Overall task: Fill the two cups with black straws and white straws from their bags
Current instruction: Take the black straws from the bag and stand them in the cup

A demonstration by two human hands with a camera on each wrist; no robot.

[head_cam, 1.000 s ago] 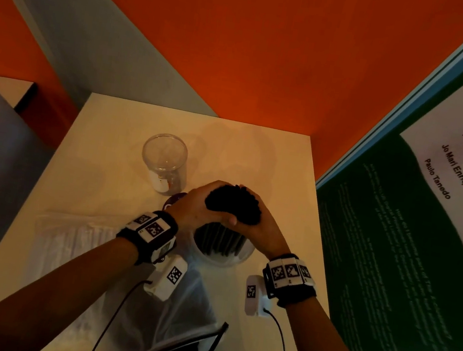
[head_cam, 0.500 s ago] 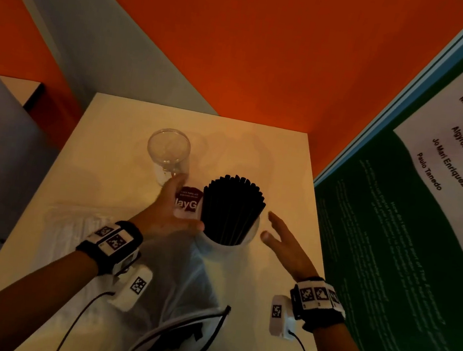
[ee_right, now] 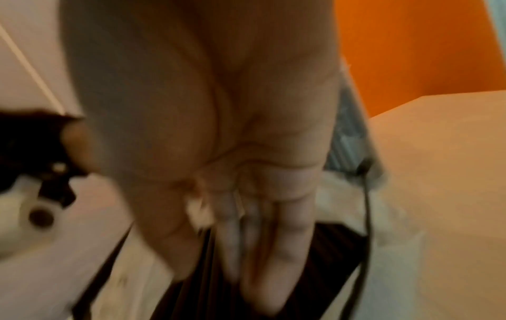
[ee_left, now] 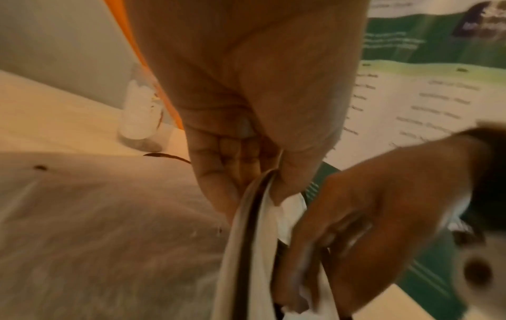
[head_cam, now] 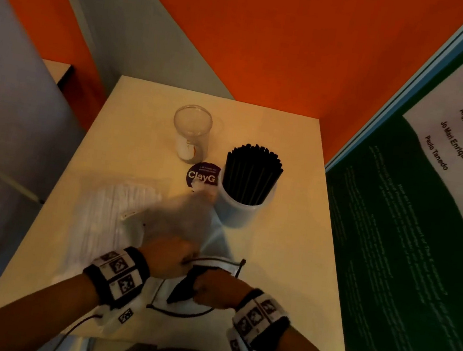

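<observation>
A white cup (head_cam: 245, 207) packed with upright black straws (head_cam: 251, 172) stands right of centre on the table. Behind it to the left is an empty clear cup (head_cam: 191, 128), also visible (ee_left: 139, 121). The clear bag (head_cam: 188, 222) lies in front of the cups, its black-rimmed mouth toward me. My left hand (head_cam: 182, 260) (ee_left: 263, 179) pinches the bag's rim. My right hand (head_cam: 199, 287) (ee_right: 219, 249) (ee_left: 315, 249) is inside the mouth, fingers and thumb around a dark bunch of black straws (head_cam: 181, 289) (ee_right: 323, 249). A bag of white straws (head_cam: 117, 218) lies at the left.
A round purple sticker (head_cam: 202, 175) is on the cream table (head_cam: 280, 265) between the cups. A green and white poster (head_cam: 410, 230) stands close on the right, orange walls behind. A grey surface with a thin pen-like stick (head_cam: 15, 183) is at the left.
Both hands left the cup of black straws and drew back toward me. The left now pinches the bag's rim and the right has gone into the bag's mouth.
</observation>
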